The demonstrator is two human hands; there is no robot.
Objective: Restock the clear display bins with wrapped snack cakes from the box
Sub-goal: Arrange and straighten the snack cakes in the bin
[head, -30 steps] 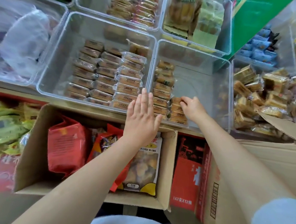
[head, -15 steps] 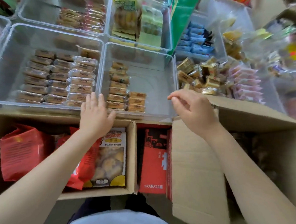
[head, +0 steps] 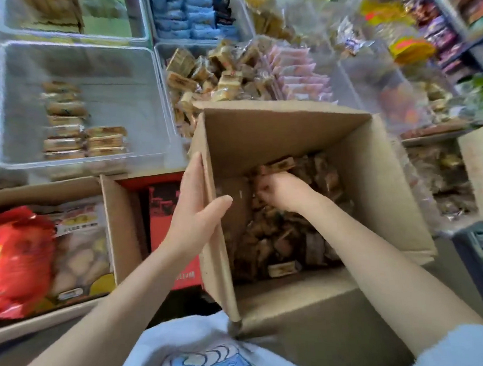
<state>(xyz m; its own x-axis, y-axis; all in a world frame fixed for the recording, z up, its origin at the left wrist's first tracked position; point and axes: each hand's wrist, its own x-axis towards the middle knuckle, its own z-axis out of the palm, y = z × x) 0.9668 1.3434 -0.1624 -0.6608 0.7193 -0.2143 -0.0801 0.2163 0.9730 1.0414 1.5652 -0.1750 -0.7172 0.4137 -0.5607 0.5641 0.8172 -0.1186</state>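
An open cardboard box (head: pixel 288 128) stands in front of me, its bottom covered with wrapped snack cakes (head: pixel 281 237). My left hand (head: pixel 196 209) grips the box's left wall, fingers outside and thumb inside. Deep in the box, my right hand (head: pixel 281 191) curls its fingers round a few of the cakes; the picture is blurred there. Up and to the left is a clear display bin (head: pixel 130 84). It holds two short rows of wrapped cakes (head: pixel 63 109) along its left side, and the rest of its floor is bare.
Left of the box stand a red carton (head: pixel 164 205) and another cardboard box with red snack bags (head: pixel 16 255). Behind the box is a bin heaped with square cakes (head: pixel 221 72) and pink packets (head: pixel 298 73). Packed shelves (head: pixel 452 25) rise at the right.
My view swung right to the box. My right hand went from the bin's front edge down into the box among the cakes. My left hand left the other bin's rim and took the box wall.
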